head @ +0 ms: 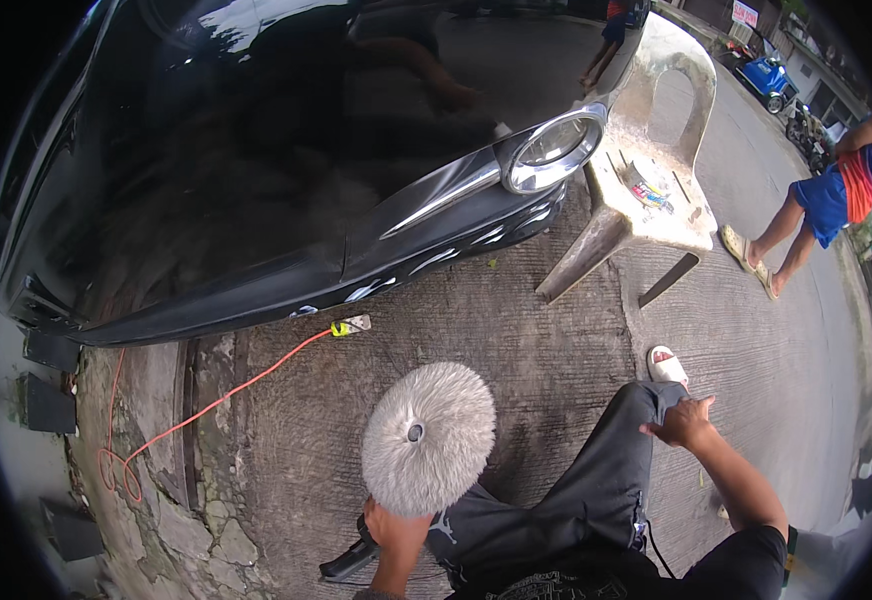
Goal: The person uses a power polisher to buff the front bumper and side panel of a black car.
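Note:
My left hand [397, 525] grips a black power polisher [351, 559] below its head, partly hidden by the pad. The round, fluffy light-grey wool polishing pad [436, 457] faces up, with a dark hub at its centre. My right hand [682, 421] rests on my right knee, fingers apart, holding nothing. Ahead of the pad stands a glossy black car [241, 187], its body panel reflecting the surroundings. A chrome-ringed round headlight [556, 150] sits at its corner, beside the chair.
A stained white plastic chair [608, 232] bears a colourful packet and small sticks. An orange extension cord [233, 391] crosses the concrete to a socket block [351, 325]. A person [826, 195] stands at right. Dark blocks [49, 403] line the left, by cracked paving. Parked motorcycles [807, 135] stand farther back.

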Motion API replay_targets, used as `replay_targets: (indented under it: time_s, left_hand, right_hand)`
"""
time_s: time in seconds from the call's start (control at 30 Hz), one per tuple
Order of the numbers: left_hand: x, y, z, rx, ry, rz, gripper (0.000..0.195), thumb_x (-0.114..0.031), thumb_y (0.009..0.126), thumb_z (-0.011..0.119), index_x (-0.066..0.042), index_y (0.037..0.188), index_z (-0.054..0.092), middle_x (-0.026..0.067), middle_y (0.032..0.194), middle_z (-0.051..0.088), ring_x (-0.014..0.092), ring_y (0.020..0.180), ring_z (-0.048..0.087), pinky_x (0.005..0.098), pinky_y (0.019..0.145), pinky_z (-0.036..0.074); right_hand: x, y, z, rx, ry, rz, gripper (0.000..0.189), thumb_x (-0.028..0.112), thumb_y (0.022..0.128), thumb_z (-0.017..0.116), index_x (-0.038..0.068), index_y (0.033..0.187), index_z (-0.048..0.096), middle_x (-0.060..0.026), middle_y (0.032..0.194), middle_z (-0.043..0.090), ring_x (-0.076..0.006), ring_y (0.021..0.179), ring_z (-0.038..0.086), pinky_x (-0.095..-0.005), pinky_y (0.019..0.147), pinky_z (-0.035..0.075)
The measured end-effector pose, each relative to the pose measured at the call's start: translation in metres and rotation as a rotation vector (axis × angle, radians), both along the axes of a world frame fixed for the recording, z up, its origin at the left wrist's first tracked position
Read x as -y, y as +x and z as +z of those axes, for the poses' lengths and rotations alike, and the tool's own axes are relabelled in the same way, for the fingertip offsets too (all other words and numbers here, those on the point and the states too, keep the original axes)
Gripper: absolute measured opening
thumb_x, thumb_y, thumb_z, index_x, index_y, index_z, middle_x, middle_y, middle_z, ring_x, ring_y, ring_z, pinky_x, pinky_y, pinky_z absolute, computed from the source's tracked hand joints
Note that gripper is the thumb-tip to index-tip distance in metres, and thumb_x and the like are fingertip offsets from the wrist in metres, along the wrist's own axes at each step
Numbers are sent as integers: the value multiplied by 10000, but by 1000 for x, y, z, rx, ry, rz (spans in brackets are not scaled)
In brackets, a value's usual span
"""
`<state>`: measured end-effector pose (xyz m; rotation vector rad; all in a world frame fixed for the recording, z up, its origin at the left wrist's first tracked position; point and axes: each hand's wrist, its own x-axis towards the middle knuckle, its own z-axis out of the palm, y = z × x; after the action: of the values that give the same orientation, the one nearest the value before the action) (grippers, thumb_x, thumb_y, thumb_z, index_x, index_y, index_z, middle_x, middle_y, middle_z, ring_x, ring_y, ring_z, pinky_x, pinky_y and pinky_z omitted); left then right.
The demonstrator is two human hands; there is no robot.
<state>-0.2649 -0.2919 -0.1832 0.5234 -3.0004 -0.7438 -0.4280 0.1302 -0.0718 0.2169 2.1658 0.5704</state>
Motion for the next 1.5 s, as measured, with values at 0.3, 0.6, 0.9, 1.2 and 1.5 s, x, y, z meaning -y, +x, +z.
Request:
replay_targets:
  time_s: [0.3,0.6,0.9,1.2,1.5]
  left_hand:
    - [-11,-28,18,208,92,52,731,-576,623,812,-93,1151,661,163,1009,694,378,952,652,468,847,505]
    - [-4,-29,31,211,78,51,713,-576,662,806,-93,1166,664,155,1039,704,374,951,665,457,821,519]
    - [-36,-37,41,239,66,184,681,-610,691,756,-89,1122,683,214,1000,696,425,935,653,493,800,512]
    - [-72,-17,44,245,-249,547,796,-672,557,814,21,934,703,223,855,694,411,830,679,473,753,535]
    - [-126,8,52,234,-467,682,830,-648,535,834,39,976,689,219,879,694,413,865,674,480,768,531]
  right_hand:
    - [-31,93,-83,-34,-114,183,392,360,946,475,102,1107,721,-173,1318,556,-326,1312,449,-571,1095,276]
    - [17,113,31,-265,-347,327,277,341,865,616,121,968,749,-167,1164,563,-316,1196,497,-541,1095,271]
    - [126,-160,9,-930,-2025,-413,686,434,1018,473,220,1570,126,-185,1473,395,-285,1357,421,-417,1099,368]
    - [158,-157,-23,-650,-2250,-13,863,437,1011,472,174,1547,-153,-325,1546,164,-396,1433,279,-480,1156,254]
    - [68,-309,0,-702,-2125,-65,846,621,991,319,148,1557,-93,-255,1430,448,-347,1312,477,-410,1108,357]
